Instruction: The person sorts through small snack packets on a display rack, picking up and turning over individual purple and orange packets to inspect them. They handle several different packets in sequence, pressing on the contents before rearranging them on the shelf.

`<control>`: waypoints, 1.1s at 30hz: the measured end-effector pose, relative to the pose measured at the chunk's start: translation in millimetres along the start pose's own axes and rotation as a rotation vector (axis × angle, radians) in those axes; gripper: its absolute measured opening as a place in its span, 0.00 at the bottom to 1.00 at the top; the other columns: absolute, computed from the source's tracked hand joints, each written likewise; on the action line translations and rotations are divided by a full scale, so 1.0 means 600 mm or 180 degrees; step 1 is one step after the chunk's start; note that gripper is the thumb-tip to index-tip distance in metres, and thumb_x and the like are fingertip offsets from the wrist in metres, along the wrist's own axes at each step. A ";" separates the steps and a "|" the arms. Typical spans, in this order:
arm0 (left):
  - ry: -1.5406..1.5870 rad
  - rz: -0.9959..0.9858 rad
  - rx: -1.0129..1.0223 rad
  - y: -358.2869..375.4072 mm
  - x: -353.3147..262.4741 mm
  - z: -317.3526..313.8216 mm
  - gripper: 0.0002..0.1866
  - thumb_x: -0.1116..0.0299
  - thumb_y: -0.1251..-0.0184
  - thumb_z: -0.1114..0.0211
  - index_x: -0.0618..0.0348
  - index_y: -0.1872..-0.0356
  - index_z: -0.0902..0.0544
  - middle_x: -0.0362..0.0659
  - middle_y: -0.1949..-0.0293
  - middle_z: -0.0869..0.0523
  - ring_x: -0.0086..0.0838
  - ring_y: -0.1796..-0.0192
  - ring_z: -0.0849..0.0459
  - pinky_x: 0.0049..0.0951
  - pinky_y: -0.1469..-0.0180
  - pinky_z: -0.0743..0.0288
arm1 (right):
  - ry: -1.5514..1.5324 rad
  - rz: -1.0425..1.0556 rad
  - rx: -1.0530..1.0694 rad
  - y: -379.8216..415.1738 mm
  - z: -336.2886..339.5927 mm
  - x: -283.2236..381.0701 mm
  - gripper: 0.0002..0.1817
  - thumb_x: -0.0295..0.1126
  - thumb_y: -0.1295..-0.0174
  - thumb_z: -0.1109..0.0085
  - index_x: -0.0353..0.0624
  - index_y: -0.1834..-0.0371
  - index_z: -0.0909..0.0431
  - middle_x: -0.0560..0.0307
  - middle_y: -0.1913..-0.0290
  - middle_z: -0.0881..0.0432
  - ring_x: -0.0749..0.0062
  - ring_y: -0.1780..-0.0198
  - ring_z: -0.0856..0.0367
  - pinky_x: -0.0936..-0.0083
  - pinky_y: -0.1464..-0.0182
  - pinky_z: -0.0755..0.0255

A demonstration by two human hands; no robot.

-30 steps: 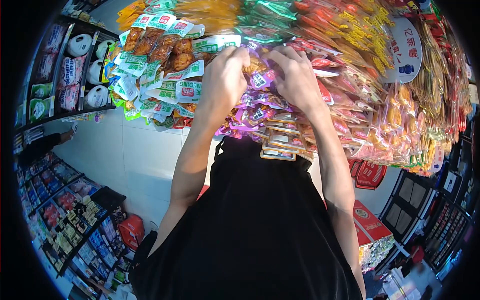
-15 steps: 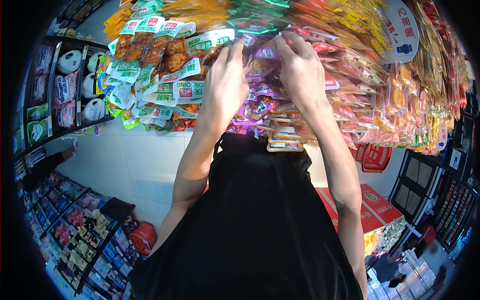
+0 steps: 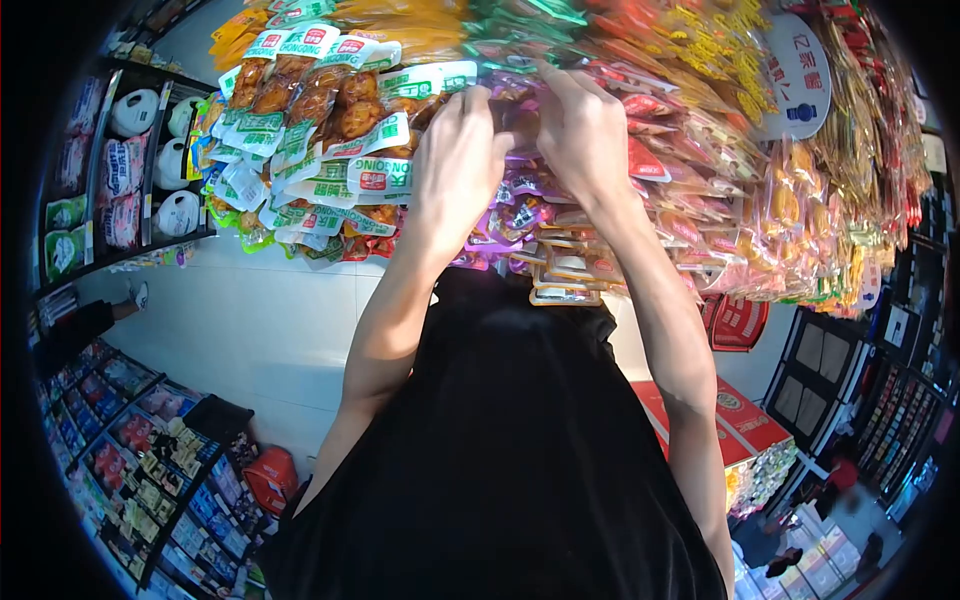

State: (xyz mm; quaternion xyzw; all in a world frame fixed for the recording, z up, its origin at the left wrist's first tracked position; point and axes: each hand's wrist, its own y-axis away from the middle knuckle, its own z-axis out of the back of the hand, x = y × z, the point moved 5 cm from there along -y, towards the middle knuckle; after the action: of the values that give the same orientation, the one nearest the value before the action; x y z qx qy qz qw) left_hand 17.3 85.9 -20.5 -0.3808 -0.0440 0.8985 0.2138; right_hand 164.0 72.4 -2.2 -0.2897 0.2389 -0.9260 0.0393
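**Purple packets, both our hands buried among them**

Purple packets [image 3: 520, 205] hang in a dense bunch straight in front of us, and both our hands are pushed in at its top. Our left hand [image 3: 455, 165] has its fingers curled in among the packets; our right hand [image 3: 580, 135] is bent the same way just beside it, the two almost touching. Fingertips are hidden behind wrappers, so we cannot tell whether either hand has closed on a packet or only presses against them. The packets overlap like scales, which is probably why both hands work together, to part them.

Left of our left hand hang green packets [image 3: 330, 150] with brown snacks inside. Right of our right hand, red packets [image 3: 700, 170] crowd close, with yellow ones [image 3: 790, 200] and a round sign [image 3: 800, 80] beyond. Below our hands, flat orange-edged packets [image 3: 565, 280] dangle.

The room is a shop: pale tiled floor [image 3: 250, 330] below our left arm, shelves [image 3: 130, 470] of goods lower still, a red box [image 3: 740, 430] under our right arm, and a red basket [image 3: 735, 320] nearby.
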 end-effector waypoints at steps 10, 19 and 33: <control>-0.0216 -0.0332 -0.0224 -0.004 0.004 0.005 0.08 0.79 0.34 0.34 0.70 0.56 0.19 0.60 0.59 0.14 0.57 0.50 0.15 0.53 0.45 0.23 | 0.0092 -0.0314 -0.0116 -0.011 0.024 -0.026 0.15 0.27 0.29 0.38 0.33 0.44 0.13 0.33 0.53 0.10 0.47 0.51 0.07 0.65 0.51 0.15; 0.1269 0.0539 -0.1337 0.017 -0.027 0.108 0.10 0.66 0.16 0.39 0.64 0.49 0.22 0.40 0.70 0.13 0.18 0.73 0.22 0.24 0.69 0.28 | -0.0381 0.0234 0.1464 0.015 0.000 0.002 0.32 0.11 0.41 0.46 0.37 0.30 0.22 0.35 0.30 0.21 0.40 0.29 0.22 0.55 0.28 0.25; 0.3492 0.1052 -0.0510 0.038 -0.037 0.051 0.08 0.66 0.16 0.38 0.61 0.52 0.22 0.33 0.66 0.17 0.10 0.67 0.25 0.16 0.63 0.31 | -0.2751 -0.1495 0.1264 0.035 0.123 0.053 0.11 0.30 0.29 0.28 0.36 0.59 0.20 0.68 0.69 0.17 0.89 0.68 0.23 0.84 0.63 0.28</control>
State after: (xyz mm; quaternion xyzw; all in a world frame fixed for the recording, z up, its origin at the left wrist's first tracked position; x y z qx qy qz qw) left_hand 1.4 58.6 10.6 -0.8078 0.0654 0.5850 0.0327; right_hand 177.3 16.5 57.4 -0.6776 -0.0503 -0.7334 -0.0202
